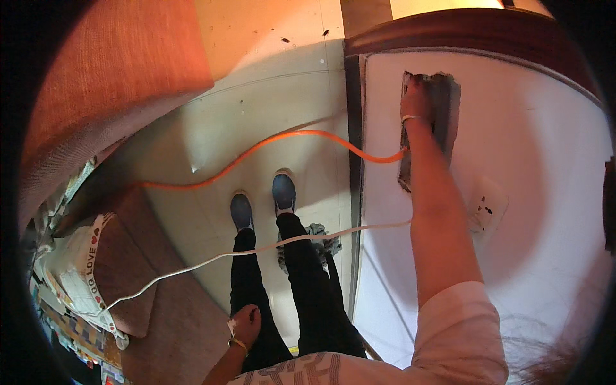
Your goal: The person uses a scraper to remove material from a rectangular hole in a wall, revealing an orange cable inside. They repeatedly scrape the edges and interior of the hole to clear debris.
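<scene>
My right hand [417,96] reaches up into a rough rectangular hole [446,109] cut in the white wall [532,160]. Its fingers are inside the recess, so what they touch is hidden. An orange cable [282,138] runs across the floor and up to the hole's lower end beside my forearm. A white cable [205,262] crosses my legs toward the wall. My left hand [247,323] hangs curled against my left thigh, with a small white bit at its edge and a band on the wrist.
A white wall socket [487,208] sits below the hole. A grey rag [321,239] lies on the pale floor [212,135] by my feet. A brown sofa [167,301] with a printed cushion [70,269] stands at left. Dark wooden trim [462,29] tops the wall.
</scene>
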The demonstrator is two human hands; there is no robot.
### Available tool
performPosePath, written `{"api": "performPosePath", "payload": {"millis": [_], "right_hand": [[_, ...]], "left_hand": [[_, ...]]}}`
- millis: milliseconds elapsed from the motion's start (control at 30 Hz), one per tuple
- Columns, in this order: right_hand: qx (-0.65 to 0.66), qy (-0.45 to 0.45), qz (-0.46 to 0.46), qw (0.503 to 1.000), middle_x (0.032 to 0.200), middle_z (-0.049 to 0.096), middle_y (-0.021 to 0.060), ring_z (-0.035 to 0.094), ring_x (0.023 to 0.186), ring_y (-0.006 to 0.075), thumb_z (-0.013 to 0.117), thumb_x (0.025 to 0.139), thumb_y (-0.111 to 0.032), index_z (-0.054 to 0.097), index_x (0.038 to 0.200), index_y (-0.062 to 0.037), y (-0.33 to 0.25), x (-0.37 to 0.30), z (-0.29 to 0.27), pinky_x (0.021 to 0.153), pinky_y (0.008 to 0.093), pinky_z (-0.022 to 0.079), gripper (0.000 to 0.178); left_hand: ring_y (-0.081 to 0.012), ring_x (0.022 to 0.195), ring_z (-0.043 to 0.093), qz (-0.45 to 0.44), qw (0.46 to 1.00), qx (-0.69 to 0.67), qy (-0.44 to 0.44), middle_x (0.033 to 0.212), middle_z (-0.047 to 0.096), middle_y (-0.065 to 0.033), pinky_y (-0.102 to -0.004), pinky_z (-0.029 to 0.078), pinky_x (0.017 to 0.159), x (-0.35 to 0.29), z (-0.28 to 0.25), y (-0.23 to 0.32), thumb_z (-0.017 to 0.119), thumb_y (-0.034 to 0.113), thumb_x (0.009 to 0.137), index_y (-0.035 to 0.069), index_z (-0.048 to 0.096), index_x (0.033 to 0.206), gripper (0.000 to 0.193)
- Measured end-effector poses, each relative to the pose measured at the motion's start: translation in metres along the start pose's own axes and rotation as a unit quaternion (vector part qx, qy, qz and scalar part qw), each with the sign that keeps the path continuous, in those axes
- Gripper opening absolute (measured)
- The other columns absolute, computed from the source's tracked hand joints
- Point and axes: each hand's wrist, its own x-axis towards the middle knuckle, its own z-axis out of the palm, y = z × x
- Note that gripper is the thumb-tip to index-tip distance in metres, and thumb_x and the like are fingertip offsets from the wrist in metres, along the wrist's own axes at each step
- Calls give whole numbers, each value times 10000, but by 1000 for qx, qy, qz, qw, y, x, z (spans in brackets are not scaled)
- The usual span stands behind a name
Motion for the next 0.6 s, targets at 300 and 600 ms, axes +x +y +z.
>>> {"api": "performPosePath", "payload": {"millis": [300, 600], "right_hand": [[-133, -61, -28, 989, 907, 636, 166, 617, 883, 321, 500, 825, -144, 623, 869, -42, -4, -32, -12, 743, 412, 501, 166], [76, 63, 145, 985, 992, 612, 175, 596, 905, 348, 484, 841, -141, 595, 1098, -134, -18, -6, -5, 783, 427, 481, 280]], "left_hand": [[-267, 660, 630, 25, 999, 3, 24, 750, 644, -97, -363, 492, 580, -2, 0, 1, 606, 172, 792, 96, 637, 856, 104], [-259, 653, 630, 30, 999, 24, 23, 739, 644, -87, -348, 495, 579, -2, 1, -3, 610, 175, 790, 96, 635, 847, 101]]}}
